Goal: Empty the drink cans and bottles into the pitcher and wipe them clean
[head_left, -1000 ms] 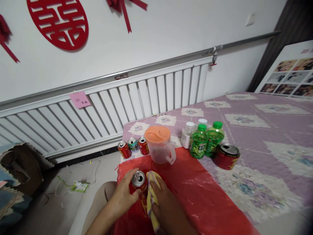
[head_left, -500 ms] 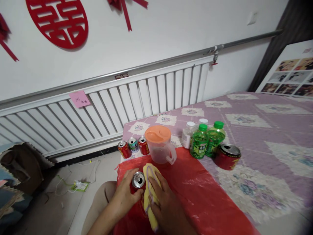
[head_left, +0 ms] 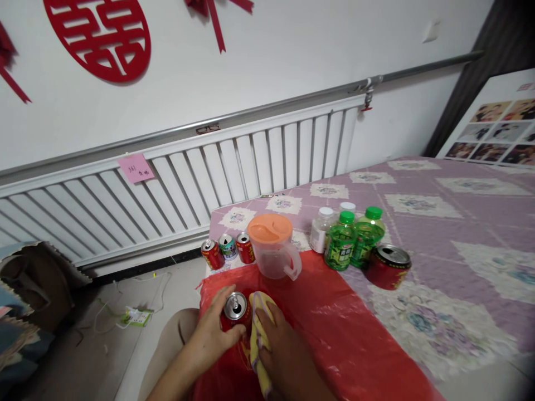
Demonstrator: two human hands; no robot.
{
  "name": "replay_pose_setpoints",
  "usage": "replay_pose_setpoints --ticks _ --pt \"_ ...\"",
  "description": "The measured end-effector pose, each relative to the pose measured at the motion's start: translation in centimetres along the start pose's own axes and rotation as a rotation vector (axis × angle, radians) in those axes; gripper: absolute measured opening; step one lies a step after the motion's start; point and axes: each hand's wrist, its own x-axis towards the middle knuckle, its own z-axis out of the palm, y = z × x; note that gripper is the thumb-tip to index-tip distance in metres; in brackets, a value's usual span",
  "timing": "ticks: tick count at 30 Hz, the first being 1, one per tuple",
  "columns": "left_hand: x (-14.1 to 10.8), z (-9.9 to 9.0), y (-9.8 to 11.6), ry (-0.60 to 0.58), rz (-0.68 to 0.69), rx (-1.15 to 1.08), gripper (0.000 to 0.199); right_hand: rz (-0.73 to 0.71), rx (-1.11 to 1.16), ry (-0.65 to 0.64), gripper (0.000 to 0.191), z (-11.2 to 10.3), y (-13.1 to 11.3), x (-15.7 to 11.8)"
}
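Observation:
An opened red drink can [head_left: 236, 307] stands upright over the red plastic sheet [head_left: 334, 312], its silver top facing me. My left hand [head_left: 215, 337] is wrapped round the can's left and near side, thumb toward the front. A folded yellow cloth with purple edging [head_left: 259, 334] is gripped in my right hand [head_left: 280, 345] and lies against or close to the can's right side; the exact contact is hidden. Just beyond stands a clear plastic jug [head_left: 273, 259] with an orange lid, its handle toward the right.
Behind, at the table's left edge, are a red can [head_left: 213, 255], a green-blue can [head_left: 228, 248] and another red can [head_left: 246, 248]. To the right stand green drink bottles [head_left: 340, 245], a clear white-capped bottle [head_left: 320, 234] and a wide red can [head_left: 388, 270]. A radiator [head_left: 267, 159] lines the wall.
My right hand and the yellow cloth have slid slightly toward me and to the right along the can. My left hand has opened out a little round the can, which stays nearly in place.

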Motion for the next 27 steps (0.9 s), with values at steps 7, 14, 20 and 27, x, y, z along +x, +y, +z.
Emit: replay_pose_setpoints --ticks 7,14,20,27 --pt "0.3 0.2 0.7 0.133 0.012 0.155 0.048 -0.033 -0.003 0.023 0.077 -0.6 -0.4 0.0" --pt "0.1 0.0 0.8 0.001 0.028 0.012 0.061 -0.094 -0.044 0.076 0.073 -2.1 -1.6 -0.2" --pt "0.3 -0.9 0.6 -0.130 0.004 -0.027 0.064 0.060 -0.100 -0.049 0.079 -1.4 -1.4 0.0" --pt "0.1 -0.8 0.7 -0.058 0.006 0.043 0.073 0.051 -0.031 -0.023 0.078 -0.5 -0.6 -0.1"
